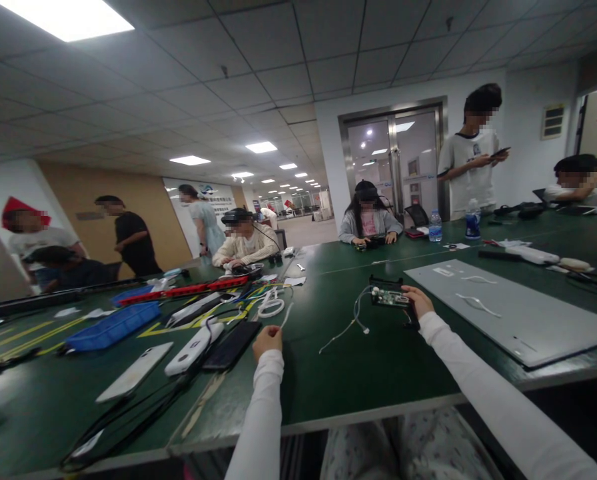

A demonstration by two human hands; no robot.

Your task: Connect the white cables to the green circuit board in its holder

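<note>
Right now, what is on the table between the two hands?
In the head view, a thin white wire lies on the green table between the left hand and the right hand.

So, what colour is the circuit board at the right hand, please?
The circuit board is green, head view.

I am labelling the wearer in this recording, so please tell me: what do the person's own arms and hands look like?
Both arms wear long, plain white sleeves: the left sleeve and the right sleeve fit closely and end at the wrists. The left hand and the right hand are bare, with no gloves; no watch, ring or marking shows.
</note>
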